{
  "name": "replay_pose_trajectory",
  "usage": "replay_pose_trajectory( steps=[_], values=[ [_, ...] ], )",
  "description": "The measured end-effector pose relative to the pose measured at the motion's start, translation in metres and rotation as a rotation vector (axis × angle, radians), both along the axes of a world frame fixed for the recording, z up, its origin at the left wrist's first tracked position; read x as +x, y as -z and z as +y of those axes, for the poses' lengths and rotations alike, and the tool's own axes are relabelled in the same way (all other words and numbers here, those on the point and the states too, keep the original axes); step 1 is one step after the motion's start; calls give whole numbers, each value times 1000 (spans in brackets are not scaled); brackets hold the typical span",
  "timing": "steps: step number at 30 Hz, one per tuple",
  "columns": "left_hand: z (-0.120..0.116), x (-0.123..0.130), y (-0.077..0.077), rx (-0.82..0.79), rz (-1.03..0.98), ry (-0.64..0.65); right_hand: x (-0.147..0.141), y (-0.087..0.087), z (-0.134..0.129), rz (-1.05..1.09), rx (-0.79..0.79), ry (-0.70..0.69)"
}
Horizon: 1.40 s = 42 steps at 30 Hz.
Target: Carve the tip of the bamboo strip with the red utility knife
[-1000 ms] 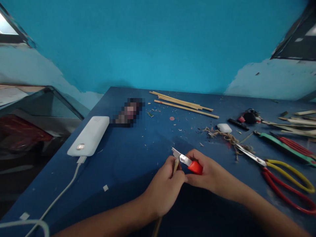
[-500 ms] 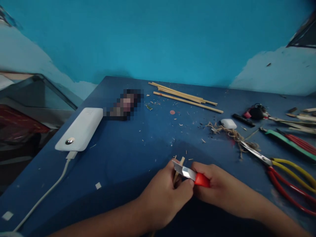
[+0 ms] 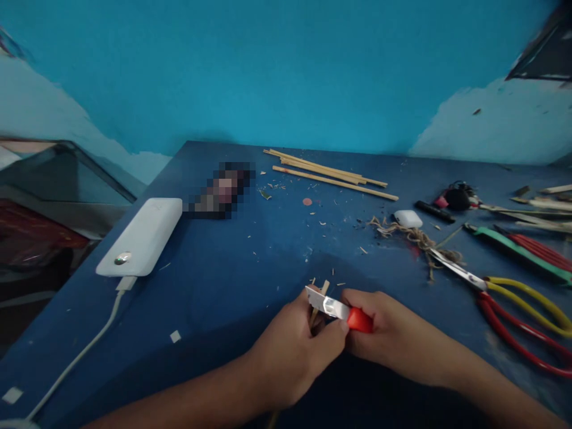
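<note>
My left hand (image 3: 290, 348) is closed around a thin bamboo stick (image 3: 325, 288), whose pale tip sticks up past the fingers. In my right hand (image 3: 393, 330) is a box cutter with a red handle (image 3: 360, 320), gripped close to its blade (image 3: 333, 307). That blade points left and lies across the stick near its upper end. My left thumb reaches to the knife where blade and handle meet. Most of the stick is hidden by my left hand. Small shavings (image 3: 341, 284) lie on the table just beyond the tip.
Several bamboo sticks (image 3: 335, 180) lie at the back of the blue table (image 3: 223, 256). At left are a white power bank (image 3: 145, 235) with a cable and a blurred-out dark item (image 3: 223, 190). To the right lie red-and-yellow-handled scissors (image 3: 482, 289), twine (image 3: 417, 237) and a white case (image 3: 408, 218).
The view has shifted slightly, so most things sit a little further left. The blade still crosses the stick near its tip, and both hands keep their grips.
</note>
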<state>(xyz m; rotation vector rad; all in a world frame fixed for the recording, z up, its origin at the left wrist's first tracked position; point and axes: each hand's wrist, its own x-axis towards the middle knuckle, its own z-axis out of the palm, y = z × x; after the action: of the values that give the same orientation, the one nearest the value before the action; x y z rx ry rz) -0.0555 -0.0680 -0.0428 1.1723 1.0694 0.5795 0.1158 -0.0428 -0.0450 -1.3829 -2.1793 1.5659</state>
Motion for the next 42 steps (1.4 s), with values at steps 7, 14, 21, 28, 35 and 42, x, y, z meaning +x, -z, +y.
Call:
replay_pose_trajectory(
  steps=[7, 14, 21, 28, 35, 42],
  values=[
    [0, 0, 3, -28, 69, -14, 0, 0, -1, -35, 52, -15],
    [5, -5, -7, -25, 105, 84, 0, 0, -2, -78, 77, -36],
    [10, -7, -17, -78, 100, 88, 1, 1, -2, -77, 56, -34],
    [-1, -4, 9, -1, 146, -7, -4, 6, -6, -154, 50, 38],
    [-2, -3, 8, -5, 222, -57, -10, 11, -10, -148, 64, 144],
    [-8, -5, 21, -90, 43, -132, -4, 6, -8, -128, 30, 37]
  ],
)
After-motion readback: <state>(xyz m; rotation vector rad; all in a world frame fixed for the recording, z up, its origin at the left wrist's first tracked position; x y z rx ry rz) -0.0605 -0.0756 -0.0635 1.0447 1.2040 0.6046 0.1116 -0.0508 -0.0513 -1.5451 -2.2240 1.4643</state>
